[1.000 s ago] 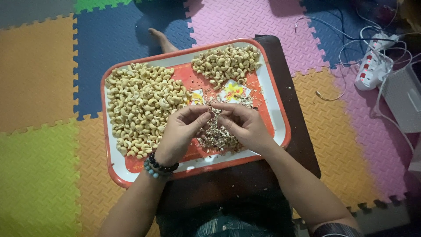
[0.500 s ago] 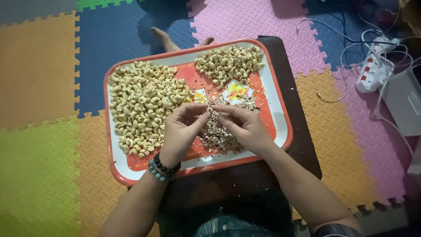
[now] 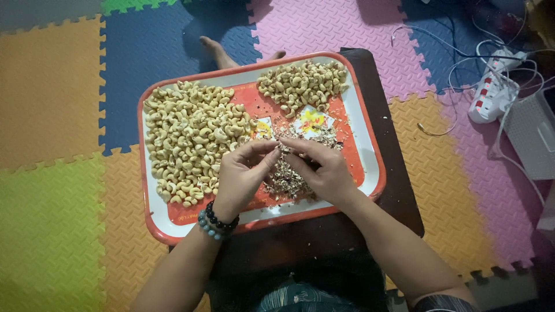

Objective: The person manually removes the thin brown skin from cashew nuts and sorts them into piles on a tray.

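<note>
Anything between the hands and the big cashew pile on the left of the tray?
Nothing visible. The left hand sits right beside the large cashew pile, its outer edge against the nuts. The right hand is over the pile of skins, and only bare tray separates it from the smaller pile.

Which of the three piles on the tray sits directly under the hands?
The pile of flaky skins, fine brown scraps, unlike the two whole-cashew heaps farther out.

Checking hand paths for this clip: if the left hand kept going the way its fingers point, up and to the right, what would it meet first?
Probably the right hand, whose fingertips already nearly meet the left hand.
</note>
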